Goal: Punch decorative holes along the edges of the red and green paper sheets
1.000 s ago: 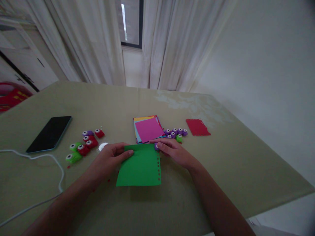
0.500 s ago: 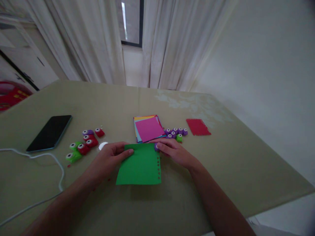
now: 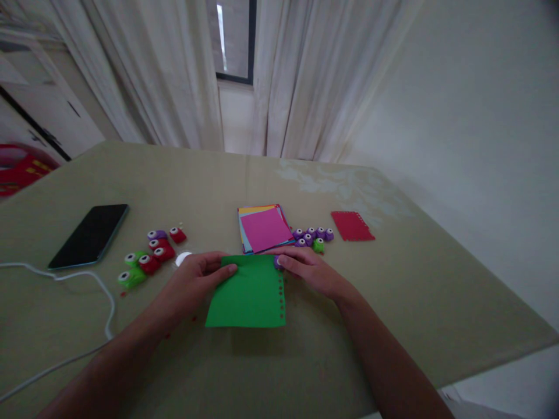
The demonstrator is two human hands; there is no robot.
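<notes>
A square sheet of green paper is held up above the table, with a row of small punched holes down its right edge. My left hand pinches the paper's upper left edge, thumb on top. At the upper right corner my right hand is closed on a small purple craft punch, its thumb pressing on the punch's round white button. The punch sits over the paper's edge. Just beyond the hands lies a stack of coloured paper, a pink sheet uppermost.
Several purple punches and a green punch stand right of the stack. A red sheet with punched edges lies farther right. On the left are red and green punches, a black tablet and a white cable.
Almost nothing differs. Both hands, the green paper and the purple punch keep their places; the view has shifted very slightly.
</notes>
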